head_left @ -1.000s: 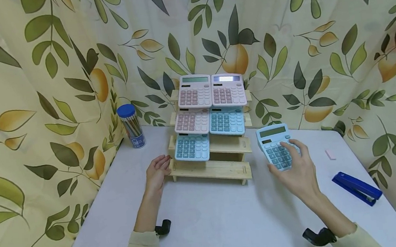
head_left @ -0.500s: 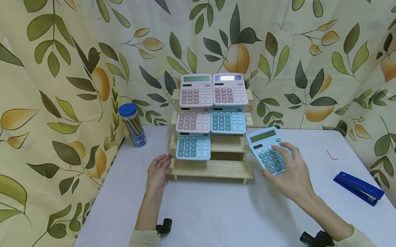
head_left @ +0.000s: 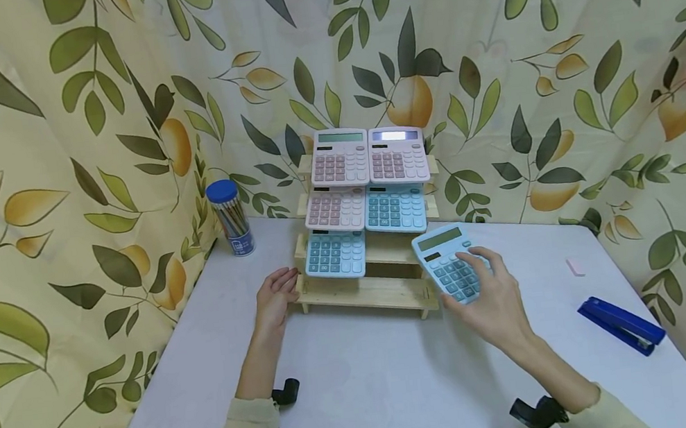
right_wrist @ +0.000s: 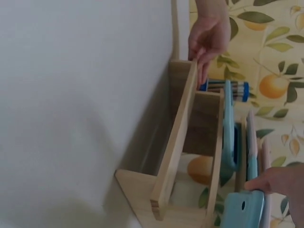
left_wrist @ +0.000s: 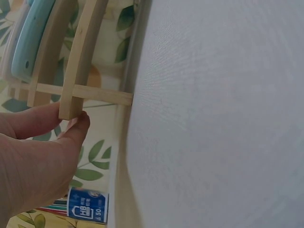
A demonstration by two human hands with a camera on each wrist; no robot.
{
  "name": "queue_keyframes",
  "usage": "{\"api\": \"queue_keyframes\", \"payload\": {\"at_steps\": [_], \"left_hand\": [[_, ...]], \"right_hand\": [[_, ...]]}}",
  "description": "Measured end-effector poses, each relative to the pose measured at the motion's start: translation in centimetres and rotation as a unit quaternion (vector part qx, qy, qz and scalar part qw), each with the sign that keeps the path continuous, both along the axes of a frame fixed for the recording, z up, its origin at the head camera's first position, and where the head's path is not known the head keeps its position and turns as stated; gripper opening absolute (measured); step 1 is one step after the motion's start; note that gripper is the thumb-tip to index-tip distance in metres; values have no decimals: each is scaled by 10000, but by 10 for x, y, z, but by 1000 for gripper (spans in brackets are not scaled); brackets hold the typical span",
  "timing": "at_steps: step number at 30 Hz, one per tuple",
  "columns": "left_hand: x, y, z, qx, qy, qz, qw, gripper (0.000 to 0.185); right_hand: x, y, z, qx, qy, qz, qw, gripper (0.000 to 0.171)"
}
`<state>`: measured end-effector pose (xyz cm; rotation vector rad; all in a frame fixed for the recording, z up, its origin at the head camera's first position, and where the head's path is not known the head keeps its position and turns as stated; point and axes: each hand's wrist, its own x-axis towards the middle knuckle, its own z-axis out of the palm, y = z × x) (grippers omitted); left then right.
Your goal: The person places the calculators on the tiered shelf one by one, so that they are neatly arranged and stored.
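Note:
A light wooden tiered rack (head_left: 365,294) stands mid-table. My left hand (head_left: 278,297) pinches the left end of its lowest board, thumb on one face and fingers on the other in the left wrist view. By its edges my right hand (head_left: 491,299) holds a blue calculator (head_left: 448,259), tilted and raised beside the rack's right side. On the rack lie a blue calculator (head_left: 334,253) at lower left, a pink calculator (head_left: 335,209) above it, another blue calculator (head_left: 395,208) at its right, and two pink calculators, left (head_left: 339,158) and right (head_left: 398,156), on top.
A clear tub of pencils with a blue lid (head_left: 230,217) stands left of the rack. A blue stapler (head_left: 622,325) and a small pink eraser-like block (head_left: 575,267) lie on the white table (head_left: 361,386) at the right. A leaf-patterned curtain (head_left: 460,13) hangs behind.
My right hand has moved left with the blue calculator, from right of the rack to close by its right side. My left hand has stayed at the rack.

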<state>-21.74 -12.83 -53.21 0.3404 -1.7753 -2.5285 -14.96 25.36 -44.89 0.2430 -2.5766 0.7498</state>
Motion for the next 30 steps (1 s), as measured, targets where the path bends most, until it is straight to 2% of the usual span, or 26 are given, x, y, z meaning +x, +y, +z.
{"api": "queue_keyframes", "payload": {"at_steps": [16, 22, 30], "left_hand": [[0, 1, -1, -6, -29, 57, 10000, 69], [1, 1, 0, -15, -56, 27, 10000, 68], [0, 1, 0, 20, -15, 38, 10000, 69]], "right_hand": [[-3, -21, -3, -114, -204, 174, 9996, 75], [-2, -31, -9, -58, -205, 285, 9994, 73], [-7, -50, -15, -34, 99, 255, 9996, 88]]}}
